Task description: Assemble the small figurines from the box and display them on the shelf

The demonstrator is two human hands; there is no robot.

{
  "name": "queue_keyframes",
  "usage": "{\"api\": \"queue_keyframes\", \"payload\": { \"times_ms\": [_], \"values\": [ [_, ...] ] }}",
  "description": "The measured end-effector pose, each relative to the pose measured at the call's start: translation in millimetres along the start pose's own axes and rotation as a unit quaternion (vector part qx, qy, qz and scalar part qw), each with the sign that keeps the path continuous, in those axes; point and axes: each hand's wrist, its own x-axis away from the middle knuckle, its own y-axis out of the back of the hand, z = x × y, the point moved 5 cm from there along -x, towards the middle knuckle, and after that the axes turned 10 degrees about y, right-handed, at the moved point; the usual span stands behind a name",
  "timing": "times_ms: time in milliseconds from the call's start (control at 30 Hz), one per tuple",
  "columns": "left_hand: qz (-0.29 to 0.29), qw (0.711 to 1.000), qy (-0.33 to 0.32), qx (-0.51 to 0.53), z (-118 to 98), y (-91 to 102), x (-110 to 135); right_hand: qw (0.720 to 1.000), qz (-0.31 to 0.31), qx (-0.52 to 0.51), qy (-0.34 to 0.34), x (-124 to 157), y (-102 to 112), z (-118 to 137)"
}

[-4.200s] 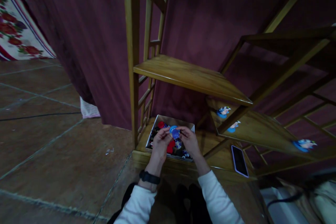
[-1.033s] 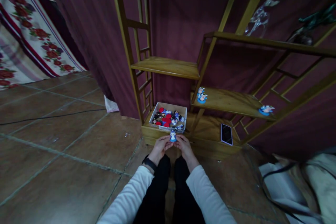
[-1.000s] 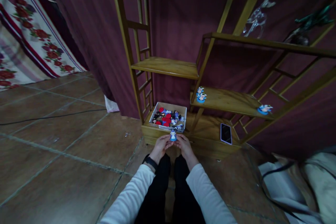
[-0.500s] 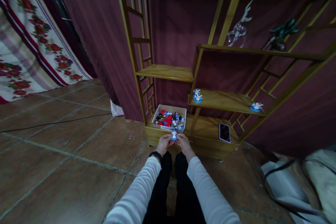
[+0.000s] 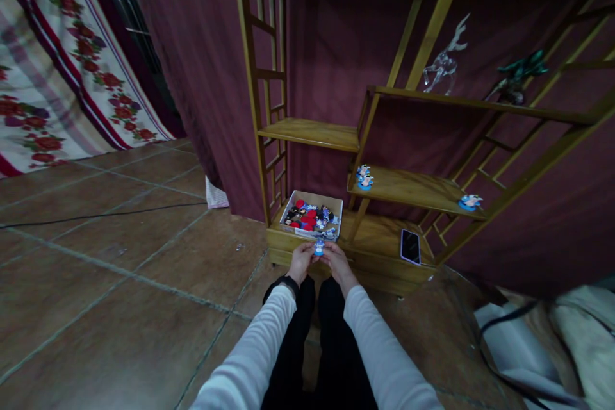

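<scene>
Between my fingertips is a small blue-and-white figurine (image 5: 319, 246) on a blue base. My left hand (image 5: 301, 261) pinches it from the left, and my right hand (image 5: 337, 262) pinches it from the right. Just beyond it, a cardboard box (image 5: 288, 205) on the low shelf holds several small figurines, some red, some dark, some blue and white. A pair of figurines (image 5: 365, 180) with blue bases stands at the left end of the middle shelf (image 5: 413, 189). Another figurine (image 5: 469, 202) is at that shelf's right end.
A phone (image 5: 410, 246) lies on the low shelf to the right. On the upper shelf stand a clear deer statue (image 5: 442, 64) and a dark green ornament (image 5: 519, 77). A bag with a dark strap (image 5: 519, 339) rests on the floor at right. A black cable (image 5: 120, 213) crosses the tiles at left.
The view has shifted slightly, moving the shelf unit a little to the right in the picture. The figurine in my hands appears tilted a little differently; both hands keep their hold.
</scene>
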Motion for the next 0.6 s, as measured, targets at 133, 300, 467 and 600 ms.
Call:
{"api": "queue_keyframes", "payload": {
  "times_ms": [133,300,467,600],
  "values": [
    [0.032,0.999,0.005,0.002,-5.2,0.6,2.2,1.0,-0.005,-0.023,0.015,-0.3,1.9,2.5],
    [0.08,0.997,0.01,0.016,-11.1,1.4,0.3,0.999,0.018,-0.034,0.001,-2.0,1.7,5.8],
    [0.073,0.997,0.01,-0.001,-11.7,3.1,-5.1,0.999,0.022,-0.025,-0.002,-2.9,4.3,8.9],
    [0.057,0.998,0.027,-0.014,-8.8,1.4,-7.5,1.0,0.018,-0.02,-0.01,-2.7,5.9,8.2]
  ]
}}
